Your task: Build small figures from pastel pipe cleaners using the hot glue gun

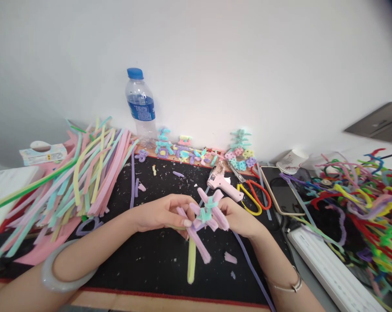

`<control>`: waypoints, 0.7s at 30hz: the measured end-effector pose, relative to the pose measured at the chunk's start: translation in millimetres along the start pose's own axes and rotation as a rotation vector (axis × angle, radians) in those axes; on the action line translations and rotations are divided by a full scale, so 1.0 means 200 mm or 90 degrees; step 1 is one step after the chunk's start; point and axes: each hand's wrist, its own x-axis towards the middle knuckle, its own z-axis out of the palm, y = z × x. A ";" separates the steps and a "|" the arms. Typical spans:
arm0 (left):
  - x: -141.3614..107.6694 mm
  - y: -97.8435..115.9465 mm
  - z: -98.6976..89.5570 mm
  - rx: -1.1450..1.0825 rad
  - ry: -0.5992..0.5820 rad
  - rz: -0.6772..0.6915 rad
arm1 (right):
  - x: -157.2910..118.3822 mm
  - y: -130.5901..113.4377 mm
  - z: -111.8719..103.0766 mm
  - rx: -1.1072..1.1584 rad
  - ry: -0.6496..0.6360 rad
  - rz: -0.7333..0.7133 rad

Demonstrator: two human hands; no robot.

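A fuzzy pipe-cleaner piece (pixel 208 213), pink and lilac with a mint-green middle, is held up between both hands above the black mat (pixel 144 260). My left hand (pixel 170 212) pinches its left side, where a pink stem and a yellow stem (pixel 191 260) hang downward. Closed on the right side of the piece is my right hand (pixel 236 216), its fingertips partly hidden behind the pink loops. Pink scraps (pixel 230 258) and short purple bits (pixel 136 187) lie on the mat.
Behind the hands lie a pink glue gun (pixel 222 183) and scissors (pixel 254 197). Pastel stems (pixel 98 173) are heaped at left, bright ones (pixel 377 216) at right. A bottle (pixel 140 104), finished shapes (pixel 183 152), phone (pixel 283 190), paper cup (pixel 292 161) and power strip (pixel 335 268) stand around.
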 end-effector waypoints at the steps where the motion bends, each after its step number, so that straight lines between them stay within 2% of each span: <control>1: 0.00 0.00 0.00 -0.002 -0.004 0.001 | 0.00 0.00 0.00 -0.003 -0.006 -0.002; 8: 0.01 -0.03 -0.01 0.029 -0.070 -0.052 | 0.01 -0.01 0.04 -0.072 0.030 0.006; 14: 0.02 -0.03 0.01 0.051 -0.074 -0.096 | 0.02 0.00 0.07 -0.098 0.032 0.018; 21: 0.04 -0.06 0.02 0.027 -0.064 -0.081 | 0.03 0.00 0.08 -0.095 0.048 0.030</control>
